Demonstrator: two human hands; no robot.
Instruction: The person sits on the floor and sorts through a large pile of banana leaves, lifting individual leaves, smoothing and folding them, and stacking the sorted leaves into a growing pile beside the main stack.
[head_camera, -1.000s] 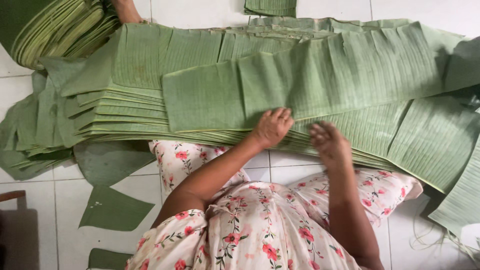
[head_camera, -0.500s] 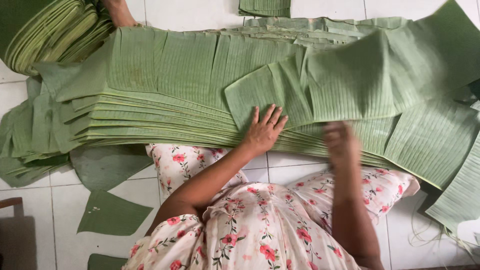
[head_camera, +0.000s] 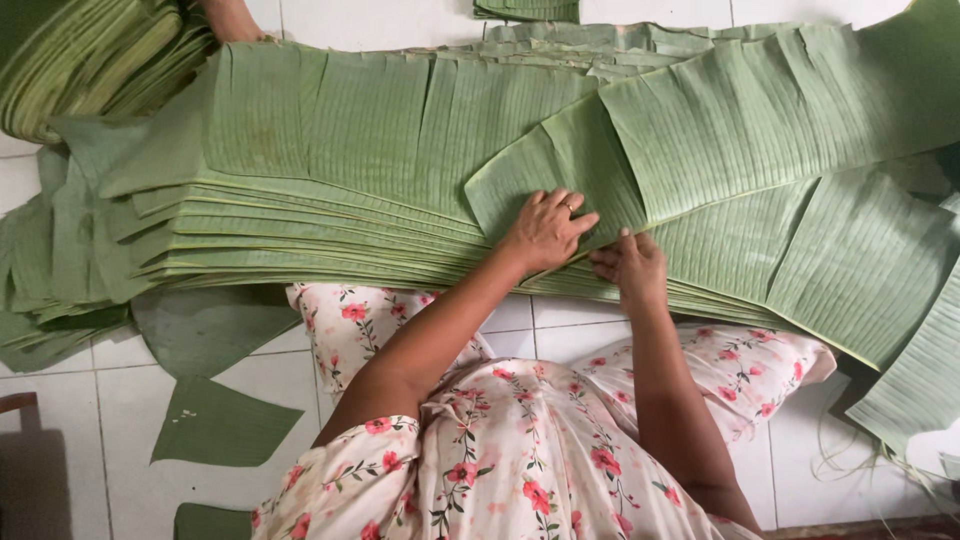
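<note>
A thick stack of cut banana leaves (head_camera: 330, 140) lies across the white tiled floor in front of me. On top of it rests a smaller leaf piece (head_camera: 555, 165), overlapped by a long leaf (head_camera: 770, 115) that runs off to the right. My left hand (head_camera: 545, 232) lies flat on the near corner of the smaller piece, fingers spread, a ring on one finger. My right hand (head_camera: 630, 265) is right beside it at the stack's near edge, its thumb and fingers closed on the edge of a leaf. My knees in a floral dress (head_camera: 520, 440) sit below the stack.
A bundle of rolled leaves (head_camera: 90, 60) lies at the top left, with another person's limb (head_camera: 230, 18) next to it. A small leaf pile (head_camera: 525, 10) sits at the top edge. Leaf scraps (head_camera: 220, 425) lie on the tiles (head_camera: 80, 440) at the lower left.
The top leaves have shifted to the right across the stack. My hands have drawn closer together, the right one moving in to the leaf edge beside the left.
</note>
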